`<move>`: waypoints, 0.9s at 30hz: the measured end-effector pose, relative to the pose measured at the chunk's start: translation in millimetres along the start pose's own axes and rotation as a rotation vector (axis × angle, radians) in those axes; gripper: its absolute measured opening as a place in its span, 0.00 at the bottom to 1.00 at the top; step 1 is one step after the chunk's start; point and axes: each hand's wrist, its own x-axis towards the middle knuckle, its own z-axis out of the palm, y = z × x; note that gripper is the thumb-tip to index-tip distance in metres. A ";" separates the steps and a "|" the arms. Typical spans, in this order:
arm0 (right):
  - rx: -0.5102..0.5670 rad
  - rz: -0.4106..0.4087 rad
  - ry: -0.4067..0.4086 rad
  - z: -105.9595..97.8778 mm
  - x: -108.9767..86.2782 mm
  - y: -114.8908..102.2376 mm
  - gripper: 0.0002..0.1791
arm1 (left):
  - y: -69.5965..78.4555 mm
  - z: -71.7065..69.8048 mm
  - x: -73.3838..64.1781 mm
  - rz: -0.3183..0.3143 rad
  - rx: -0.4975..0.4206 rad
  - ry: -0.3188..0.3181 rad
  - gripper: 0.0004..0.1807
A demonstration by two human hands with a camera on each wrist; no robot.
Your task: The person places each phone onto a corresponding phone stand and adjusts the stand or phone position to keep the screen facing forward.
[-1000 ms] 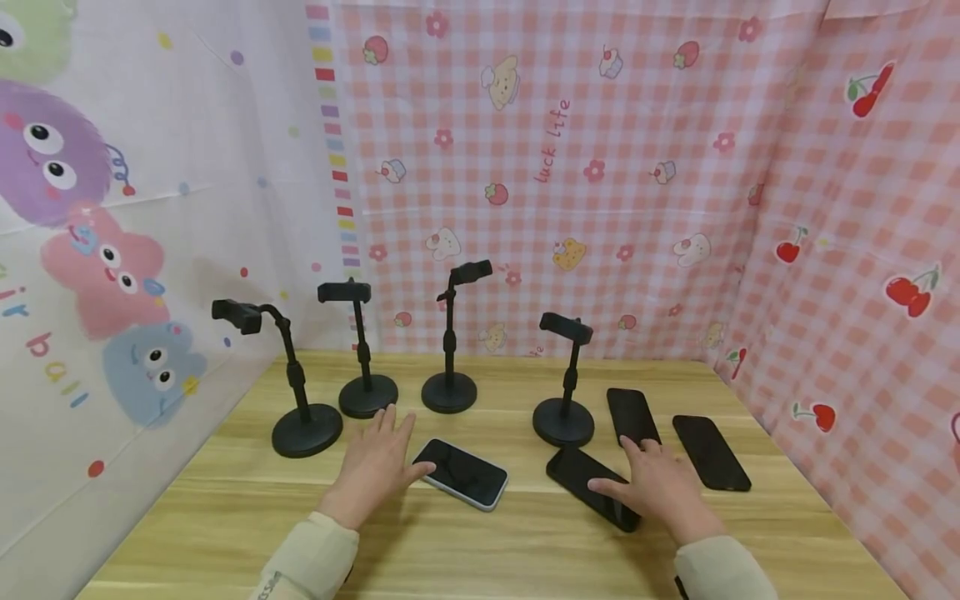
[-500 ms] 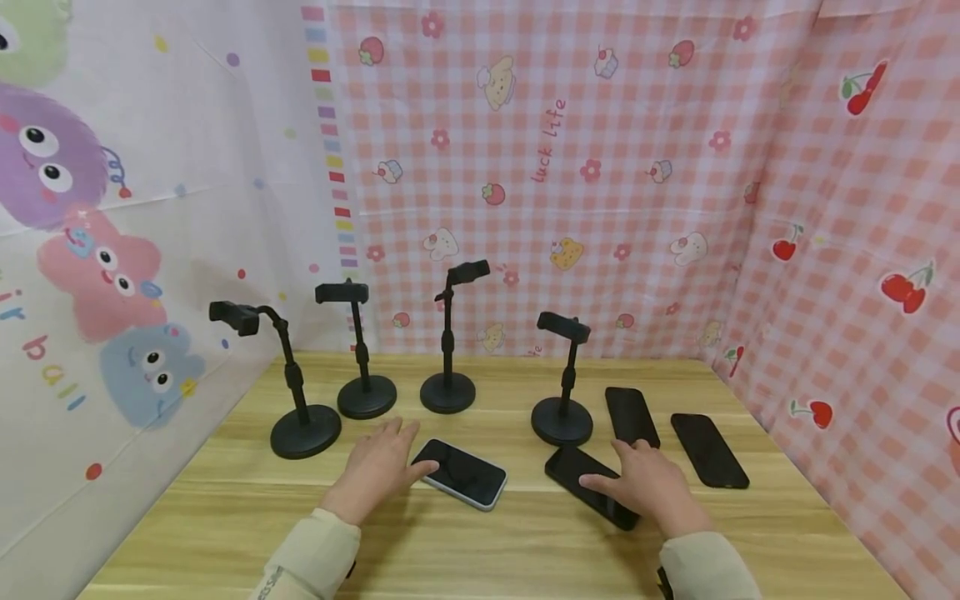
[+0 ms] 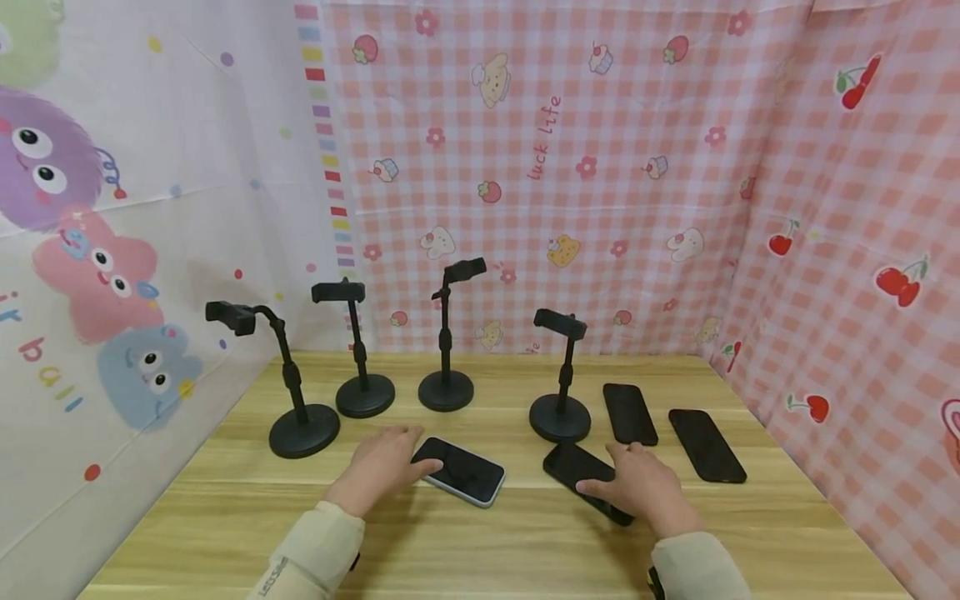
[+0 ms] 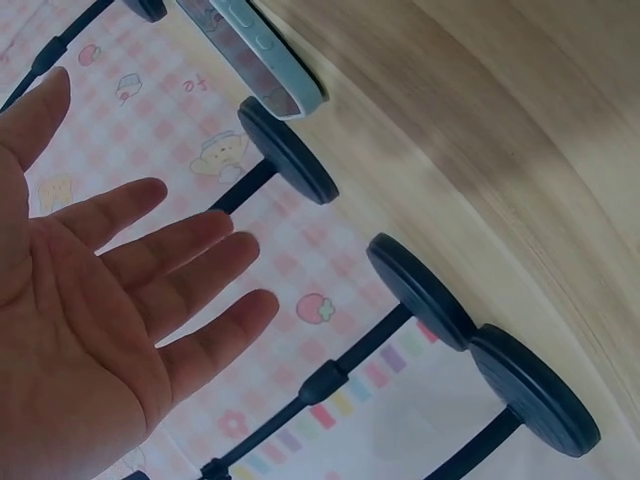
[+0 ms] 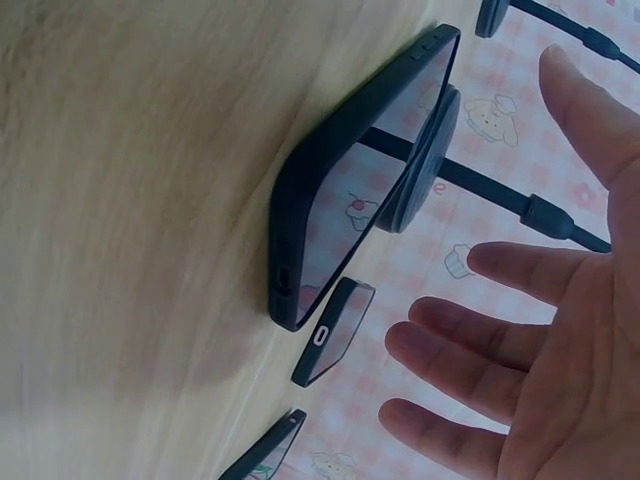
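My left hand hovers with spread fingers at the left end of a phone in a pale case, its thumb overlapping that end in the head view. In the left wrist view the fingers are relaxed and hold nothing; the pale phone lies beyond them. My right hand is above the right part of a black phone, thumb over its screen. The right wrist view shows this black phone flat on the table, apart from the loosely extended fingers.
Two more black phones lie at the right. Black phone stands with round bases stand behind: one at far left, two near the middle, one right of centre. Patterned cloth backs the wooden table.
My right hand has moved slightly left over the black phone. The left hand's fingers have drawn back and down a little from the stand bases. The head view has shifted slightly.
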 end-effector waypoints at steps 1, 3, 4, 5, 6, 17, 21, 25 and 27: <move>-0.001 0.000 0.000 -0.1 -0.1 -0.2 0.53 | 0.1 -0.4 0.4 -0.003 -0.008 -0.008 0.35; -0.002 -0.002 -0.001 -0.2 -0.4 -0.7 0.53 | 0.6 -1.0 1.1 -0.008 -0.021 -0.028 0.35; -0.005 -0.002 -0.002 -0.2 -0.4 -0.9 0.53 | 0.8 -1.3 1.6 -0.011 -0.029 -0.038 0.35; -0.006 -0.002 -0.004 -0.2 -0.5 -1.2 0.52 | 1.2 -1.5 2.1 -0.012 -0.036 -0.045 0.35; -0.006 -0.002 -0.005 -0.2 -0.6 -1.6 0.52 | 1.5 -1.8 2.7 -0.014 -0.044 -0.053 0.35; -0.003 -0.005 -0.013 -1.4 -4.1 -5.1 0.50 | 2.6 -2.7 11.6 -0.014 -0.105 -0.085 0.34; -0.004 -0.012 -0.022 -2.7 -5.2 -7.3 0.49 | 1.5 -2.9 13.5 -0.014 -0.119 -0.099 0.33; -0.002 -0.017 -0.035 -4.5 -6.4 -9.8 0.48 | 1.0 -4.2 15.6 -0.014 -0.147 -0.124 0.32; 0.002 -0.020 -0.042 -5.7 -7.5 -11.2 0.46 | 1.5 -5.3 16.5 -0.017 -0.165 -0.141 0.32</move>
